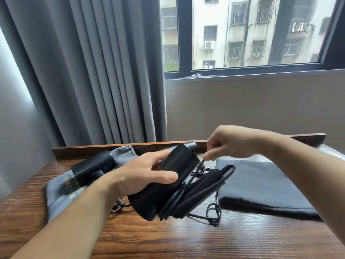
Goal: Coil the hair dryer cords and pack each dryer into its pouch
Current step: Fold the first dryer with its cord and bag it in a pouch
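The left hand point(141, 176) grips the black hair dryer point(183, 159) above the surface point(168, 240), fingers curled round its barrel; the right hand point(229, 144) pinches the cord point(173, 200); its kinked tail could snag, or loose loops slip off. The grey pouch point(59, 191) looks unfilled, with a second dryer point(89, 168) lying on it.

We cannot read the gold print on the grey pouch point(57, 191) left of the held dryer point(179, 161); it is too blurred. Our left hand point(141, 176) covers that dryer's near side and part of the second dryer point(91, 167) left of it. Above it, our right hand point(229, 144) pinches the cord point(172, 201) with smeared fingertips.
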`<state>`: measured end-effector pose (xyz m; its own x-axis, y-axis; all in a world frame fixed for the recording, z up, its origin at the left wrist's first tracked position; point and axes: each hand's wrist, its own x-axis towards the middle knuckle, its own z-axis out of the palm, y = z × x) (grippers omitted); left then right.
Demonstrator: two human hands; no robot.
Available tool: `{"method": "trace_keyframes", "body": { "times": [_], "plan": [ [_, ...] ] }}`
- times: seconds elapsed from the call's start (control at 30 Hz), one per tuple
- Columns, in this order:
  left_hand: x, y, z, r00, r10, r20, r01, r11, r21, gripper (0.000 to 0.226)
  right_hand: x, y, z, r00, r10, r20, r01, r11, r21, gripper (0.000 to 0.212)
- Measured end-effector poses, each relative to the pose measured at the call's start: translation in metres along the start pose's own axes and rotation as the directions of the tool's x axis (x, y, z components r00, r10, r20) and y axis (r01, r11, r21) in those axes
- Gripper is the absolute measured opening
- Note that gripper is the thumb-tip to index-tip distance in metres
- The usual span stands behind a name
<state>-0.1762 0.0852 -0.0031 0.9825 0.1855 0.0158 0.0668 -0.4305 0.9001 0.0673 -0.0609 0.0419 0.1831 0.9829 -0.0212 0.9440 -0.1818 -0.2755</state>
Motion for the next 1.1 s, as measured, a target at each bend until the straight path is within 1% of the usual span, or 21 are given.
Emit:
{"method": "trace_keyframes", "body": {
  "times": [0.1,0.17,0.2,0.27,0.33,0.37,0.43,0.47,0.5,0.57,0.63,0.67,0.7,0.77,0.8,0.83,0.87,0.9,0.97,1.03,1.1],
  "plan": [
    [0.004,0.0,0.003,0.993,-0.076,-0.091,0.088,0.987,0.134,0.046,-0.002,-0.01,-0.008,0.996,0.016,-0.091,-0.027,0.992,-0.126,0.039],
    [0.009,-0.003,0.004,0.973,-0.073,-0.22,0.124,0.965,0.231,0.05,-0.008,-0.024,-0.013,0.987,-0.026,-0.157,-0.003,0.984,-0.177,0.041],
    [0.012,-0.005,0.005,0.947,-0.063,-0.315,0.155,0.948,0.279,0.053,-0.011,-0.032,-0.014,0.981,-0.04,-0.188,0.003,0.981,-0.192,0.04],
    [0.017,-0.007,0.009,0.856,-0.029,-0.515,0.215,0.927,0.306,0.051,-0.017,-0.048,-0.01,0.964,-0.065,-0.257,0.013,0.98,-0.2,0.037],
    [0.023,-0.01,0.014,0.74,0.008,-0.673,0.21,0.947,0.242,0.048,-0.022,-0.062,0.0,0.936,-0.089,-0.342,0.029,0.984,-0.177,0.037],
    [0.026,-0.012,0.015,0.677,0.015,-0.736,0.167,0.971,0.173,0.05,-0.025,-0.068,0.006,0.92,-0.104,-0.379,0.051,0.988,-0.148,0.035],
    [0.03,-0.015,0.016,0.562,-0.051,-0.826,0.014,0.999,-0.052,0.054,-0.032,-0.077,0.02,0.893,-0.091,-0.442,0.084,0.996,-0.036,0.026],
    [0.031,-0.014,0.017,0.531,-0.112,-0.84,-0.084,0.979,-0.183,0.054,-0.036,-0.081,0.028,0.883,-0.067,-0.465,0.101,0.994,0.049,0.022],
    [0.034,-0.012,0.018,0.525,-0.172,-0.833,-0.177,0.936,-0.305,0.051,-0.038,-0.083,0.039,0.878,-0.041,-0.478,0.122,0.982,0.141,0.022],
    [0.037,-0.007,0.021,0.546,-0.246,-0.801,-0.332,0.814,-0.477,0.043,-0.041,-0.085,0.062,0.889,-0.013,-0.458,0.189,0.921,0.341,0.033],
    [0.039,-0.003,0.022,0.561,-0.278,-0.779,-0.43,0.706,-0.562,0.038,-0.039,-0.081,0.082,0.909,-0.025,-0.417,0.274,0.789,0.55,0.045],
    [0.039,-0.001,0.022,0.59,-0.282,-0.757,-0.46,0.653,-0.602,0.041,-0.038,-0.078,0.089,0.916,-0.026,-0.4,0.305,0.693,0.654,0.047],
    [0.038,-0.001,0.022,0.638,-0.268,-0.722,-0.481,0.594,-0.645,0.047,-0.037,-0.074,0.094,0.926,-0.022,-0.377,0.319,0.576,0.753,0.046],
    [0.033,0.0,0.023,0.735,-0.222,-0.64,-0.482,0.493,-0.724,0.058,-0.036,-0.066,0.1,0.949,-0.014,-0.315,0.3,0.345,0.889,0.036],
    [0.029,0.001,0.023,0.776,-0.199,-0.598,-0.461,0.468,-0.754,0.06,-0.036,-0.063,0.1,0.96,-0.012,-0.28,0.272,0.273,0.922,0.028],
    [0.025,0.001,0.024,0.816,-0.163,-0.555,-0.432,0.467,-0.772,0.06,-0.035,-0.058,0.097,0.97,0.0,-0.243,0.236,0.243,0.941,0.019],
    [0.021,0.0,0.024,0.848,-0.127,-0.515,-0.398,0.491,-0.775,0.06,-0.033,-0.053,0.093,0.979,0.009,-0.202,0.194,0.235,0.953,0.01],
    [0.018,-0.002,0.024,0.872,-0.091,-0.48,-0.366,0.53,-0.765,0.061,-0.032,-0.048,0.089,0.986,0.011,-0.168,0.161,0.235,0.959,0.013],
    [0.015,-0.006,0.023,0.902,-0.034,-0.431,-0.328,0.597,-0.732,0.077,-0.03,-0.037,0.083,0.991,-0.003,-0.136,0.134,0.217,0.967,0.038],
    [0.015,-0.009,0.023,0.923,0.013,-0.384,-0.31,0.613,-0.727,0.096,-0.031,-0.033,0.08,0.991,-0.025,-0.133,0.135,0.204,0.969,0.048],
    [0.017,-0.011,0.023,0.933,0.054,-0.356,-0.312,0.614,-0.725,0.099,-0.032,-0.033,0.079,0.99,-0.011,-0.14,0.139,0.226,0.964,0.053]
  ]
}}
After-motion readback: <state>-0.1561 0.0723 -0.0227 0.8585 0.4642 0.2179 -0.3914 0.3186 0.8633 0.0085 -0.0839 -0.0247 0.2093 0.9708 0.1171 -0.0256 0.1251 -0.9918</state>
